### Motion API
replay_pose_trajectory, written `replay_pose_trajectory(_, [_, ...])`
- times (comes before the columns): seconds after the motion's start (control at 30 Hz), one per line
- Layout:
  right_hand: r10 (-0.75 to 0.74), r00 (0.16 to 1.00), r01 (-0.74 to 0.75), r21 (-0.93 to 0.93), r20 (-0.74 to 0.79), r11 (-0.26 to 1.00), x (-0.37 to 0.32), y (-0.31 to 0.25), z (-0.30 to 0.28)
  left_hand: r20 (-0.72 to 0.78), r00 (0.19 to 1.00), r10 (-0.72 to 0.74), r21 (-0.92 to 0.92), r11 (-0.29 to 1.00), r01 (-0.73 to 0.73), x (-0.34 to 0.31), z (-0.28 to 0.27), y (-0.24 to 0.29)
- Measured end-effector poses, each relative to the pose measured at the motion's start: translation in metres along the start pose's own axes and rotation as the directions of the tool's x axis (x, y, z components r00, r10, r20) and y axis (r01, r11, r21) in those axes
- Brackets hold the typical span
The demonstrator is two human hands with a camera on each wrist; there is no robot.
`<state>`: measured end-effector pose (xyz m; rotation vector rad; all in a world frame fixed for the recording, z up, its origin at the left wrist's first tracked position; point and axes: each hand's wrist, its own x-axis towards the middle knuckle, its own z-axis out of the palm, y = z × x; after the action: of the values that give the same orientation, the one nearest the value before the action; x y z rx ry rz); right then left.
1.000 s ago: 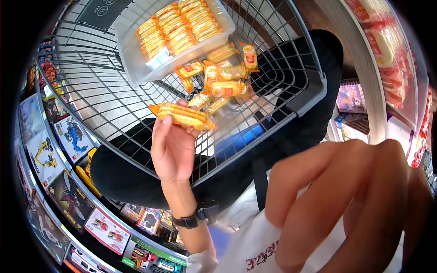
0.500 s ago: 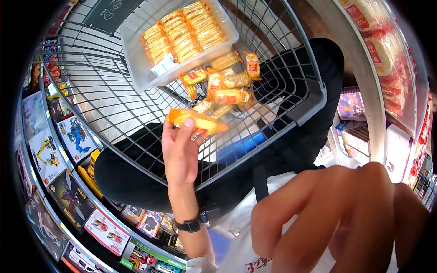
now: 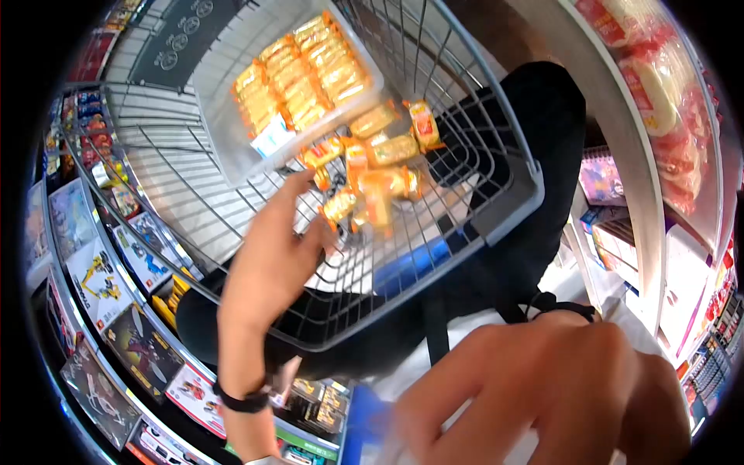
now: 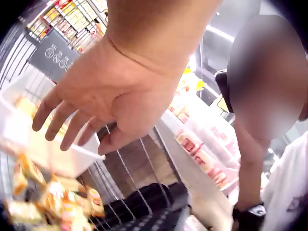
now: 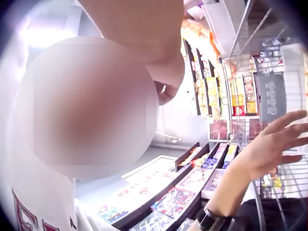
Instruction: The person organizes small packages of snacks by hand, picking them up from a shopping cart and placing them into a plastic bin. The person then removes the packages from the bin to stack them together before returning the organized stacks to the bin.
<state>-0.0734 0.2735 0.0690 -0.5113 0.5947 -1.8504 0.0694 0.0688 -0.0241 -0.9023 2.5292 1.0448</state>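
My left hand (image 3: 267, 267) reaches over the near left side of the shopping cart (image 3: 511, 205), fingers spread and relaxed with nothing in them. In the left wrist view, that hand's fingers (image 4: 60, 120) overlap the clear plastic bin. Just right of its fingertips lies a loose pile of orange-and-yellow wrapped snack packets (image 3: 394, 151) in the cart. One blurred snack packet (image 3: 377, 205) lies across the near side of the pile. My right hand (image 3: 542, 387) is large and close to the head camera, loosely bent and apart from the snacks; its fingertips are hidden.
A clear plastic bin (image 3: 232, 159) with rows of the same packets stands in the cart's far part, a white label on its front. Boxed toys (image 3: 97, 283) line shelves to the left. A shelf (image 3: 620, 124) with bagged goods stands on the right. My dark-trousered knees flank the cart.
My left hand has let go of the snack packet it held, and a packet now lies on the near side of the pile. That hand has moved left; the right hand has shifted slightly lower.
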Motion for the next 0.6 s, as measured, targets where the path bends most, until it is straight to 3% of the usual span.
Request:
replay_pose_trajectory(0.03, [-0.02,1.0,0.02,-0.017,-0.003,1.0,0.004,0.0,-0.005,-0.032,0.99,0.136,0.122,0.984,-0.131,0.019,-0.016,-0.018])
replay_pose_trajectory(0.07, [-0.025,1.0,0.025,-0.004,0.014,1.0,0.008,0.003,-0.014,-0.037,0.98,0.195,0.133,0.973,-0.189,0.046,-0.028,-0.041])
replay_pose_trajectory(0.1, [-0.121,0.991,0.129,-0.235,0.049,0.963,0.013,0.011,-0.032,-0.048,0.965,0.257,0.153,0.957,-0.247,0.08,-0.037,-0.068])
replay_pose_trajectory(0.17, [-0.305,0.935,0.348,-0.624,0.179,0.7,0.024,0.022,-0.068,-0.083,0.987,0.14,0.213,0.97,-0.119,0.137,-0.042,-0.127])
replay_pose_trajectory(0.2, [-0.219,0.958,0.274,-0.815,0.185,0.51,0.025,0.019,-0.079,-0.072,0.996,0.056,0.315,0.949,-0.031,0.158,-0.039,-0.147])
replay_pose_trajectory(0.23, [-0.179,0.968,0.236,-0.892,0.179,0.386,0.024,0.021,-0.087,-0.065,0.997,-0.035,0.409,0.911,0.058,0.171,-0.036,-0.162])
replay_pose_trajectory(0.3, [-0.129,0.969,0.234,-0.947,0.21,0.22,0.021,0.03,-0.103,0.027,0.994,-0.109,0.407,0.909,0.089,0.184,-0.026,-0.172])
replay_pose_trajectory(0.43, [-0.059,0.981,0.192,-0.963,0.184,0.188,0.02,0.037,-0.116,0.141,0.987,-0.072,0.317,0.948,0.024,0.19,-0.01,-0.184])
replay_pose_trajectory(0.5, [-0.068,0.979,0.202,-0.963,0.192,0.181,0.022,0.039,-0.113,0.187,0.964,-0.191,0.361,0.926,0.114,0.189,-0.009,-0.18])
replay_pose_trajectory(0.6, [-0.077,0.982,0.184,-0.973,0.175,0.137,0.021,0.042,-0.116,0.192,0.976,-0.101,0.422,0.907,0.011,0.176,-0.018,-0.167])
